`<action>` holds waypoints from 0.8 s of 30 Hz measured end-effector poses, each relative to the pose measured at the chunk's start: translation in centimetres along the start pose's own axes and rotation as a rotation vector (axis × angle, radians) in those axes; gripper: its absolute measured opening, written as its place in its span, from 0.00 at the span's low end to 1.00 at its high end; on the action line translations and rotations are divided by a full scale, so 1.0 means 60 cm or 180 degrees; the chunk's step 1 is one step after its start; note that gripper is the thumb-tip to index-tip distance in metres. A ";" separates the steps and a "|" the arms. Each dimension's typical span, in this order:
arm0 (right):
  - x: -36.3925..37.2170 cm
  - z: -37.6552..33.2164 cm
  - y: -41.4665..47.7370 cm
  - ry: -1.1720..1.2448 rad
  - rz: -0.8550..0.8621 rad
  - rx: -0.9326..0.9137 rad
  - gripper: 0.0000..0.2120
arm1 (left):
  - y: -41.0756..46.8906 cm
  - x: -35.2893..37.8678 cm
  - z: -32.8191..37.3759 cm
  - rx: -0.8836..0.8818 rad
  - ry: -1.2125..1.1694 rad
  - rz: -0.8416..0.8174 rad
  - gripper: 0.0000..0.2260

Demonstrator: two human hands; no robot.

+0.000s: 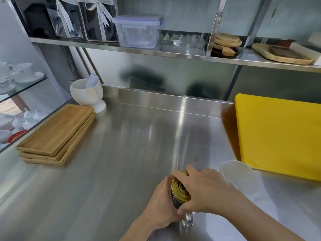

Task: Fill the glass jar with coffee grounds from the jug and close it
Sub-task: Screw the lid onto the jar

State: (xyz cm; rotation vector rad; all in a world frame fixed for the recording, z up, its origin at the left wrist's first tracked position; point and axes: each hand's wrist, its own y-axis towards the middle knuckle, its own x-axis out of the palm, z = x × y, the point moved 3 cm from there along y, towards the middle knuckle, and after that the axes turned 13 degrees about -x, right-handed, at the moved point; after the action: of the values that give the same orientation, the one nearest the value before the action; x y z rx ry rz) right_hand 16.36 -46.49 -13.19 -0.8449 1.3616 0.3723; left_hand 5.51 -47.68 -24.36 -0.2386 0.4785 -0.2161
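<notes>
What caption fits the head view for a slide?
Left hand steadies the jar while right hand grips its gold lid; jug beside.

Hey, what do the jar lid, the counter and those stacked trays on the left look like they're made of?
The jar lid looks like gold-lacquered metal: it is glossy, with printed dark lettering round the rim. The counter appears to be brushed stainless steel, showing streaky reflections and a fine grain. The stacked trays look like bamboo or light wood with a matte finish and visible strip grain; which of the two is hard to tell.
</notes>
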 end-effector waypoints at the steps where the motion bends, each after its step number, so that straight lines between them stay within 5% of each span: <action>1: 0.003 -0.003 0.003 0.0001 0.0010 0.0047 0.38 | 0.000 0.001 -0.001 0.0026 0.0054 0.0019 0.34; 6: 0.006 -0.001 0.005 0.0146 0.0216 -0.0170 0.30 | 0.003 0.004 -0.006 0.0060 -0.0016 0.0132 0.32; 13: 0.002 0.017 -0.002 0.0509 0.0007 -0.0620 0.35 | 0.003 0.005 -0.006 0.0080 -0.0072 0.0148 0.36; 24: -0.004 0.008 0.007 0.0128 -0.0080 -0.0149 0.29 | -0.004 -0.003 0.000 0.0031 -0.0142 0.0010 0.28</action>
State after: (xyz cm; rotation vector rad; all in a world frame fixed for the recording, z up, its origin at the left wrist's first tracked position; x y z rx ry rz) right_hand 16.36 -45.84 -13.12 -0.9117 1.3828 0.3706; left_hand 5.34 -47.86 -24.23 -0.2326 0.4336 -0.2096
